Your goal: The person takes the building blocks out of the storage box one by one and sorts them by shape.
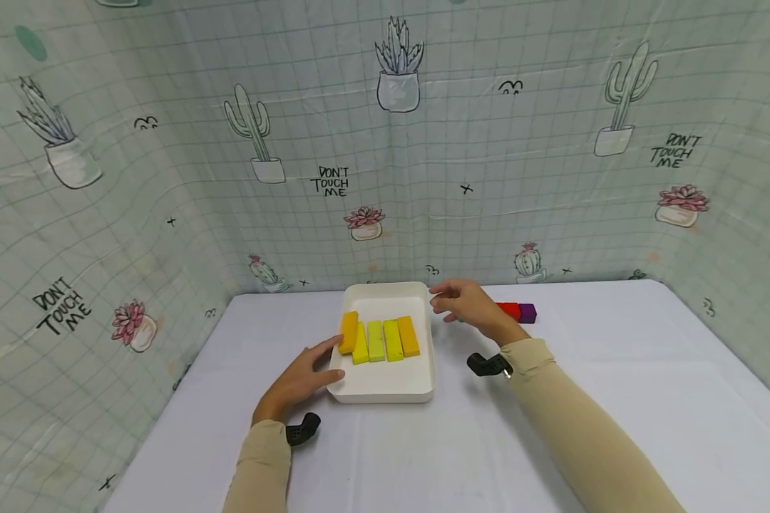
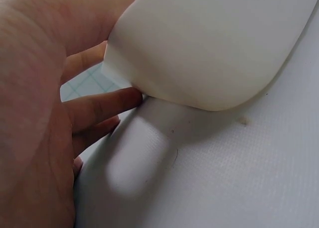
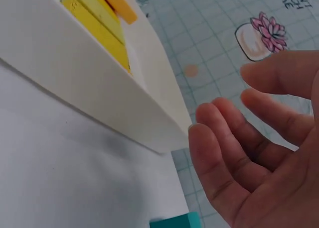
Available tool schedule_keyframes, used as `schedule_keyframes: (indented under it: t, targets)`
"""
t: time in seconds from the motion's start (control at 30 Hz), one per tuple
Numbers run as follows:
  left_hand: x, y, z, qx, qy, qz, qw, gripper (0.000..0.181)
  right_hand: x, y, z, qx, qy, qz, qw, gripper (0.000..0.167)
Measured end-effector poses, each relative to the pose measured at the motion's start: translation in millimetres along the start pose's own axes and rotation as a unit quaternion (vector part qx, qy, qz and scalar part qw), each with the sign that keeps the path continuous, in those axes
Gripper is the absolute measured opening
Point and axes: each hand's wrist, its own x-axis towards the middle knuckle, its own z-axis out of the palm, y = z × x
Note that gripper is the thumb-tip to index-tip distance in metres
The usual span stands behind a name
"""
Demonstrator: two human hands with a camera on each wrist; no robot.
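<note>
A white rectangular tray point(image 1: 385, 386) stands on the table with several flat blocks in a row inside. An orange block point(image 1: 348, 332) leans on the left end; a yellow-green block point(image 1: 376, 340) sits mid-row and another orange block point(image 1: 408, 336) lies at the right. My left hand point(image 1: 300, 377) holds the tray's left side, thumb over the rim and fingers along the outer wall. Just off the tray's far right corner hovers my right hand point(image 1: 471, 306), fingers loosely curved and nothing in them. A teal block point(image 3: 177, 221) shows below it in the right wrist view.
Behind my right hand, a red block point(image 1: 509, 309) and a purple block point(image 1: 527, 313) lie side by side, partly hidden by that hand. White cloth point(image 1: 584, 342) covers the table. A patterned curtain point(image 1: 436, 142) rises along its back and sides.
</note>
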Motion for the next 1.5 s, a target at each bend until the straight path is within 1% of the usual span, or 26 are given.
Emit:
schedule_keyframes:
  t: [0.1, 0.27, 0.43, 0.6, 0.73, 0.93, 1.13, 1.3, 1.5]
  targets:
    - [-1.4, -1.5, -2.1, 0.000, 0.001, 0.002, 1.0000, 0.072, 6.3, -4.5, 8.8, -0.018, -0.017, 0.009, 0.9996, 0.046]
    - [-1.6, -4.4, -3.2, 0.000, 0.002, 0.010, 0.9999, 0.073, 15.9, -7.5, 21.4, -0.033, -0.031, 0.024, 0.9987, 0.040]
    - [-0.2, -5.4, -2.1, -0.002, 0.000, 0.006, 1.0000, 0.073, 21.4, -9.7, 30.5, -0.048, -0.046, 0.020, 0.9976, 0.036]
    - [1.6, -5.8, -1.0, -0.003, 0.000, 0.013, 0.9999, 0.072, 22.9, -13.7, 37.0, -0.087, -0.055, 0.019, 0.9945, 0.037]
    - [1.9, -5.9, -0.6, -0.002, -0.002, 0.018, 0.9998, 0.072, 23.9, -16.0, 41.3, -0.116, -0.054, 0.026, 0.9915, 0.037]
    - [2.2, -6.2, -0.6, -0.001, -0.002, 0.018, 0.9998, 0.072, 26.2, -18.8, 47.5, -0.154, -0.044, 0.037, 0.9865, 0.037]
    - [1.9, -5.2, -1.1, 0.001, -0.001, 0.018, 0.9998, 0.071, 32.6, -18.5, 51.7, -0.177, -0.041, 0.038, 0.9827, 0.035]
    - [1.4, -5.0, -1.1, -0.008, -0.002, 0.018, 0.9998, 0.072, 35.8, -17.7, 55.1, -0.190, -0.041, 0.048, 0.9798, 0.035]
    - [3.0, -5.2, -0.7, -0.006, -0.001, 0.025, 0.9997, 0.072, 34.4, -21.2, 58.2, -0.220, -0.049, 0.064, 0.9723, 0.040]
